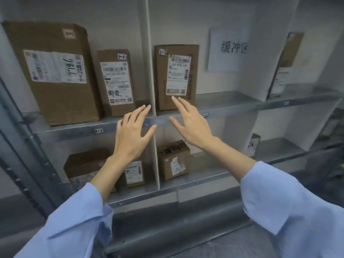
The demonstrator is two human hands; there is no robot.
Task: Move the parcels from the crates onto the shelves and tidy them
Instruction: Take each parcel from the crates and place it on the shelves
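Well, both hands are raised in front of the grey metal upper shelf (232,101). The left hand (133,135) hovers before the shelf edge, and its fingers (144,111) are straight and spread apart, with the thumb out to the side. The right hand (191,125) has its fingers (181,105) also straight and apart, and the tips are at the lower front of an upright brown cardboard parcel (176,77). I cannot tell if they touch it.

This parcel stands on the upper shelf, just to the right of the white vertical divider (150,53). It carries a white shipping label with barcodes and a small tag reading "1-2".

Left of the divider stand two more parcels on the same shelf. A narrow brown cardboard parcel (116,82) has a tag "1-1" and some handwritten characters on its label. Beside it is a big brown cardboard parcel (55,75) with "78LL" written by pen on its label. A small sticker (98,130) on the shelf edge reads "1-1".

A white paper sign (231,49) at the back reads "缓冲区". On the lower shelf (204,178) stands a small brown box (174,159) with a torn label, too blurred to read. Both sleeves are light blue.
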